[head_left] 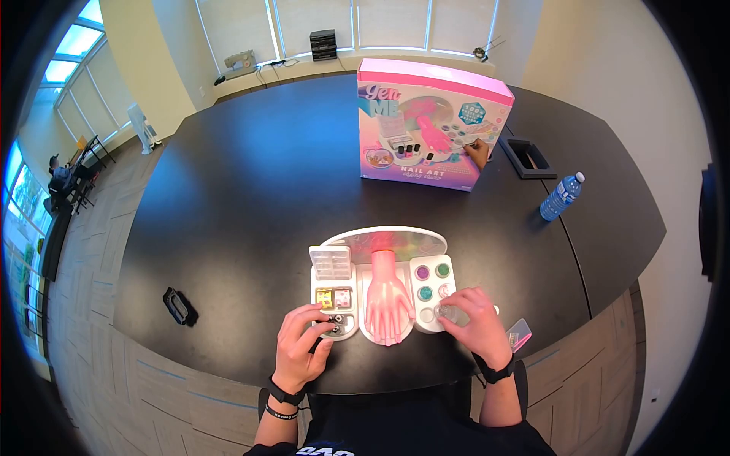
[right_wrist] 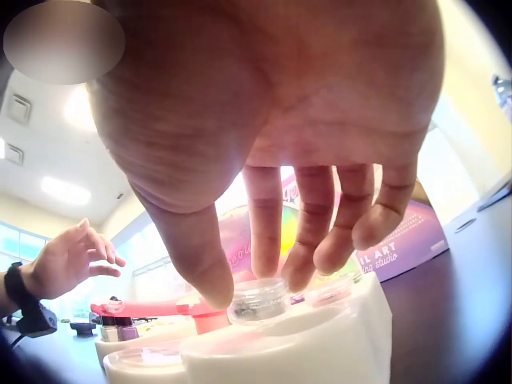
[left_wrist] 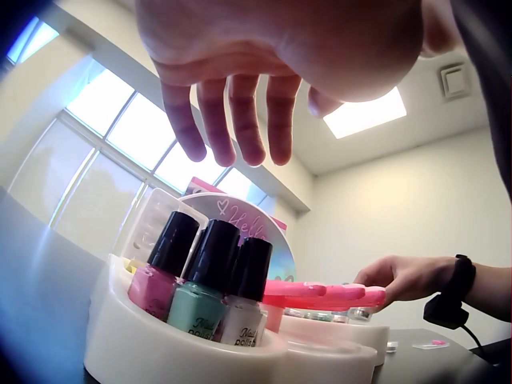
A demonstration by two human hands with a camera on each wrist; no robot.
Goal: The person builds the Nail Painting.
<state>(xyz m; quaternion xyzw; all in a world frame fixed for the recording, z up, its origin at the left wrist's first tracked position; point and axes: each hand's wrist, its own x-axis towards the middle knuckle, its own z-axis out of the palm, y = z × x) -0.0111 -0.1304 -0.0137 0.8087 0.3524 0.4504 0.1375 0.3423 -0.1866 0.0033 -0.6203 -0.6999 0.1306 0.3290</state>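
Note:
My right hand point(head_left: 480, 325) pinches a small clear round jar point(right_wrist: 258, 304) between thumb and fingertips, at the front of the white right-hand tray point(head_left: 417, 283). Jars with purple glitter point(head_left: 423, 272), green glitter point(head_left: 443, 270) and teal glitter point(head_left: 426, 292) sit in that tray's wells. Over the left side of the set hovers my left hand point(head_left: 301, 351), its fingers loosely extended and holding nothing. Below it, pink, green point(left_wrist: 200, 300) and white nail polish bottles with black caps stand in a white holder point(left_wrist: 160, 352). A pink model hand point(head_left: 388, 292) lies palm down between both sides.
Behind the model hand rises a curved mirror point(head_left: 422, 243), with a clear lidded compartment point(head_left: 331, 263) at its left. Farther back stand a nail art box point(head_left: 426, 129) and a water bottle point(head_left: 561, 197). A black object point(head_left: 179, 306) lies left; a small clear-and-pink package point(head_left: 520, 334) lies right.

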